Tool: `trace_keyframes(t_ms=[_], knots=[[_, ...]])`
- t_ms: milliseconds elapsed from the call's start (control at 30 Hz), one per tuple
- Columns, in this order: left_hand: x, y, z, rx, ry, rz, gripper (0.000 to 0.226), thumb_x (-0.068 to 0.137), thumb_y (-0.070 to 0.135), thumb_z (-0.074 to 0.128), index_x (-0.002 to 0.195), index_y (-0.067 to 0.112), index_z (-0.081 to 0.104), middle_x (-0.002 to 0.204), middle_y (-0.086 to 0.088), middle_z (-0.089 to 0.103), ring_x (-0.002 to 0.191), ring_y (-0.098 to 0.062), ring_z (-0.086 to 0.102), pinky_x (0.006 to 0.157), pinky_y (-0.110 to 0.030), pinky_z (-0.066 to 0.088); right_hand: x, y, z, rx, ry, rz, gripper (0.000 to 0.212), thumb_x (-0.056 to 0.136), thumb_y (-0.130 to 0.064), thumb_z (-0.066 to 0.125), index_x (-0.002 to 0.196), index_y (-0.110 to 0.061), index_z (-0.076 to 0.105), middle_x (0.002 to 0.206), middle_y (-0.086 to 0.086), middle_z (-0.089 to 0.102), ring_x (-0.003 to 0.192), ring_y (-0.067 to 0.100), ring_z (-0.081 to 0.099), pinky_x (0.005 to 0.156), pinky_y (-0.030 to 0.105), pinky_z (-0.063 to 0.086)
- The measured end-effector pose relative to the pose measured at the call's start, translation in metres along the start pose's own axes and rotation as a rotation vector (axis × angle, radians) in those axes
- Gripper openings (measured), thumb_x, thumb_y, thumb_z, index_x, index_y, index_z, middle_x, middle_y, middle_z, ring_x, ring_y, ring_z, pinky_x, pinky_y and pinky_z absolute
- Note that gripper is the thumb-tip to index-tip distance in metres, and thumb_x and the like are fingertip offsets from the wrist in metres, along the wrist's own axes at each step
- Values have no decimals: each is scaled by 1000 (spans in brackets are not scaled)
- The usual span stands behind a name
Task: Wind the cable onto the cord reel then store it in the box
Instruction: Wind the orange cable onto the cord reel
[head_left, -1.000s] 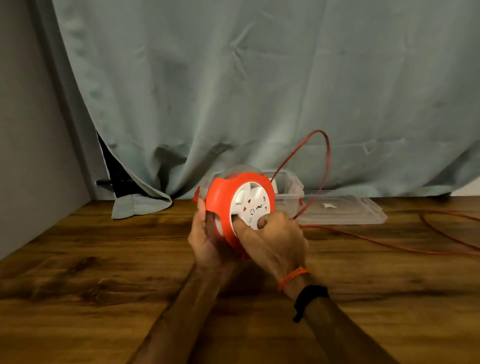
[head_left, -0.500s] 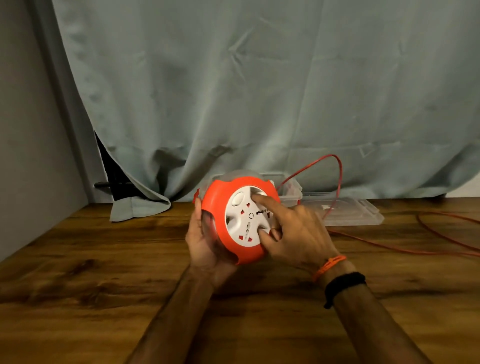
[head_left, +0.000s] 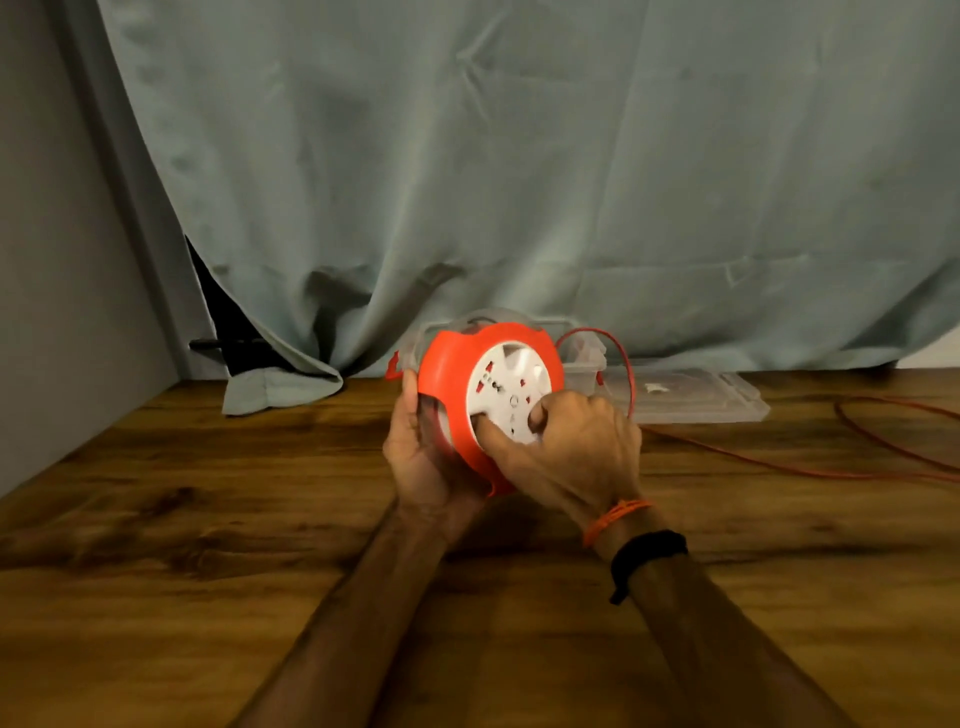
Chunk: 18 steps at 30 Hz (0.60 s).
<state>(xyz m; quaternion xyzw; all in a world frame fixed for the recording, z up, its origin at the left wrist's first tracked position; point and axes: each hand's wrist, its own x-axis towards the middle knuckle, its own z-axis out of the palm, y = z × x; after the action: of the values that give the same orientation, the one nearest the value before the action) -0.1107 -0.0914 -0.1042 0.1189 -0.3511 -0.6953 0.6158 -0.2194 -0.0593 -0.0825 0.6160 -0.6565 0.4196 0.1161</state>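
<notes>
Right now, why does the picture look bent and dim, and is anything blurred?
Head view: the wide lens bows the table edge and curtain; the light is soft and dim, corners darker; the right hand on the cord reel is slightly smeared; the clear box barely shows.

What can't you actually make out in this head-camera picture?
- How much red cable is wound inside the cord reel: its orange shell and both hands cover it.
- The cable's far end: it leaves the right edge.
- Most of the clear box, and what it holds: the reel hides it.
- The left hand fingers: behind the reel.
- The white label on the lid: too small.
</notes>
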Motion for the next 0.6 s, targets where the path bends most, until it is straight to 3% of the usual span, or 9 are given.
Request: trace_keyframes(t_ms=[67,133,200,267,433,600], knots=[[-2,3,2,-1,20,-15,81,90,64,39,147,9,47,148,-25,49,139,-44,44,118,-63,26,4,4,-7,87,-71,-14,69,63,-83,51,72,-17,68,77,0,70,80,21,64,74,33,51],[-1,6,0,-25,18,-33,80,92,68,34,143,9,54,146,-24,52,137,-45,45,117,-63,28,11,7,-13,220,-134,-20,68,63,-81,54,65,-15,69,58,-7,62,66,15,62,68,33,52],[0,7,-4,-58,-22,-45,80,91,70,33,138,10,59,142,-22,57,136,-44,47,114,-63,32,15,11,-16,257,-93,-103,48,66,-68,65,66,-20,68,48,-16,47,60,12,60,63,27,48],[0,10,-5,-66,-56,-59,81,89,71,36,139,11,58,142,-21,57,136,-43,48,113,-64,33,16,16,-19,200,-69,-260,28,70,-51,70,82,-26,66,51,-17,45,63,16,63,65,29,51],[-1,9,-7,-78,-168,-103,83,86,73,39,139,11,59,145,-22,54,139,-44,43,115,-67,26,16,22,-23,109,-171,-426,60,72,-27,59,131,-33,50,57,-3,61,65,22,61,70,37,53],[1,8,-14,-98,-195,-174,86,90,77,30,140,13,58,143,-22,56,136,-43,47,113,-65,31,19,28,-20,20,-179,-440,66,79,-30,54,142,-40,37,68,1,65,74,27,63,72,40,53]])
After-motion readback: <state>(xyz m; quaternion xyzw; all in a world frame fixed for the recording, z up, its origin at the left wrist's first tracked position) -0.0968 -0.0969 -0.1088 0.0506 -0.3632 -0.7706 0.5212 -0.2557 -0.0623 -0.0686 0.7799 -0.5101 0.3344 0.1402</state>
